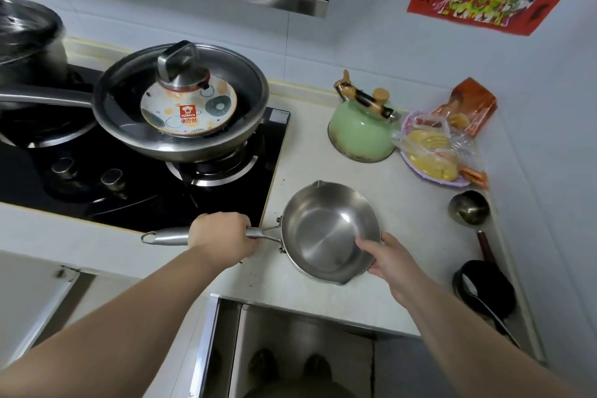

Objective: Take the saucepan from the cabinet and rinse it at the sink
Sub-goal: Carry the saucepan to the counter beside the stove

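A small stainless steel saucepan (326,229) with pour spouts and a long metal handle is at the front of the white countertop (413,220), right of the hob; whether it rests on the counter I cannot tell. My left hand (223,237) is wrapped around the handle near the bowl. My right hand (384,257) grips the near right rim, with the thumb inside the pan. The pan is empty and level. Below the counter edge an open cabinet door (206,349) shows. No sink is in view.
A black gas hob (135,184) carries a large steel frying pan (181,100) with a lid and plate inside, and a steel pot (29,35) at far left. A green kettle (361,126), bagged food (442,145), a ladle (470,207) and a black bowl (484,284) line the right side.
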